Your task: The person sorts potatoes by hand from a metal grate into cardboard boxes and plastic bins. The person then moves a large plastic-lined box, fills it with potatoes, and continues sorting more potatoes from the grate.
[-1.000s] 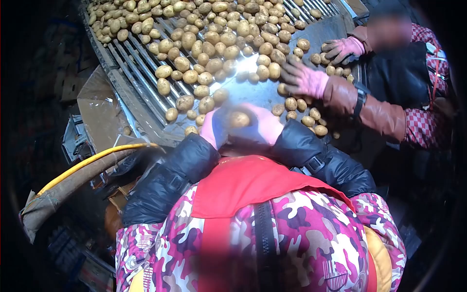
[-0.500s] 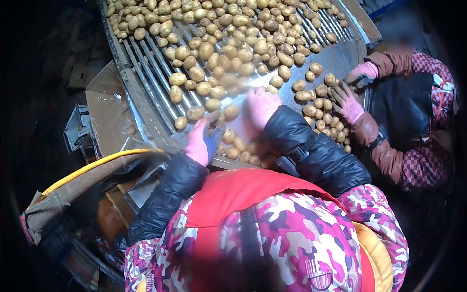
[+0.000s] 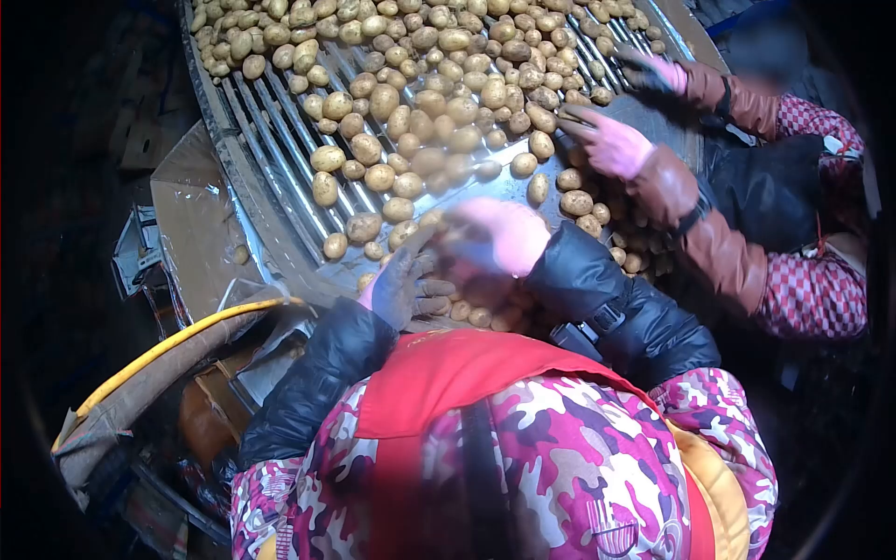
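My left hand [image 3: 407, 287], in a pink glove with a dark grey-blue palm, is at the near edge of the metal plate [image 3: 476, 194]. Its fingers are spread, with nothing between them. Close to its right is my right hand [image 3: 499, 235], also in a pink glove. Motion smears its fingers, so I cannot tell what they hold. Small potatoes [image 3: 480, 317] lie below the hands, partly hidden by my right hand and sleeve. Just beyond my left hand, single potatoes [image 3: 364, 226] rest at the end of the rollers.
Metal rollers [image 3: 280, 140] carry a thick spread of potatoes [image 3: 420, 37] at the far side. At the right, a co-worker's gloved hands [image 3: 611, 145] reach over the plate and rollers. A cardboard sheet [image 3: 201, 205] and a yellow-rimmed bag [image 3: 177, 327] stand at the left.
My right hand has come nearer to me and my left hand, which has turned and spread its fingers. The co-worker's hands have moved from the near right pile up toward the rollers.
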A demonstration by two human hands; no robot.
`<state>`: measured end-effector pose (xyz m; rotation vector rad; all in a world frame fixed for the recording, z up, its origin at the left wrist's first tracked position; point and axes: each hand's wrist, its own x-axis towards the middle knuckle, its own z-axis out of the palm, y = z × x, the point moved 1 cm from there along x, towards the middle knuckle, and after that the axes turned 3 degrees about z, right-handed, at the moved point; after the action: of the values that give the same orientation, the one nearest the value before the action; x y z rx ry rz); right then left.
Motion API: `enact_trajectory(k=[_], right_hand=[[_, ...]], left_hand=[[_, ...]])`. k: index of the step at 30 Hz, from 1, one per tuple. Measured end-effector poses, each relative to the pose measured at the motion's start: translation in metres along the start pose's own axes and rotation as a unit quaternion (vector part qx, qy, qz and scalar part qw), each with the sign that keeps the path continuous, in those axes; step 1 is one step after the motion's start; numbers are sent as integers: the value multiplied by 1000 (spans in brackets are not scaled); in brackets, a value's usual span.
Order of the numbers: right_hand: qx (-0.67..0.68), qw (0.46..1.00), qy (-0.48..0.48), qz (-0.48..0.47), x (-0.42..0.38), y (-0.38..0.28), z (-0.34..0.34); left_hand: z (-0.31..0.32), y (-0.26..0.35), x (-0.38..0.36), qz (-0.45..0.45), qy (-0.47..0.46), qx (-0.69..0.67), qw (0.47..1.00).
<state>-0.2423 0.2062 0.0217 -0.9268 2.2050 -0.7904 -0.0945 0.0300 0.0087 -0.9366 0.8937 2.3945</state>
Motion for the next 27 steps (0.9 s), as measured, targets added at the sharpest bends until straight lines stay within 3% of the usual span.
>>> enact_trajectory(k=[1, 3, 4, 7, 8, 9, 14, 16, 17, 19, 21, 23, 25, 27], right_hand=[[34, 998, -49, -13, 2, -17, -12], [-37, 996, 73, -20, 42, 5, -19], [-83, 990, 117, 1, 75, 22, -24], [-282, 927, 246, 38, 132, 34, -27], [-290, 934, 191, 77, 144, 39, -18], [-264, 931, 247, 55, 147, 46, -2], [-306, 938, 90, -136, 71, 50, 27], [-259, 955, -27, -142, 15, 54, 22], [-258, 953, -40, -155, -6, 70, 19], [-236, 964, -16, -120, -25, 70, -1], [-32, 988, -125, 86, -15, 59, -35], [-49, 991, 48, 115, 10, 67, -53], [-150, 966, 200, 70, 52, 73, -56], [-264, 954, 69, 121, 93, 73, -57]], left_hand=[[-4, 0, 1, 10, -31, 34, 999], [-22, -5, 5, 35, -90, 101, 990], [-31, -8, 9, 10, -89, 69, 994], [-25, -7, -6, 39, -57, 146, 987], [-27, -9, -8, 43, -54, 151, 986], [-37, -14, -7, 38, -59, 124, 990], [-65, -20, 3, 9, -106, -31, 994], [-63, -17, 5, -9, -104, -43, 994], [-63, -15, 5, -19, -102, -49, 993], [-74, -19, 12, -41, -129, -79, 988], [-76, -21, 12, -65, -143, -108, 982], [-75, -19, 12, -80, -160, -69, 981], [-74, -17, 13, -83, -172, -57, 980], [-75, -19, 13, -84, -177, -71, 978]])
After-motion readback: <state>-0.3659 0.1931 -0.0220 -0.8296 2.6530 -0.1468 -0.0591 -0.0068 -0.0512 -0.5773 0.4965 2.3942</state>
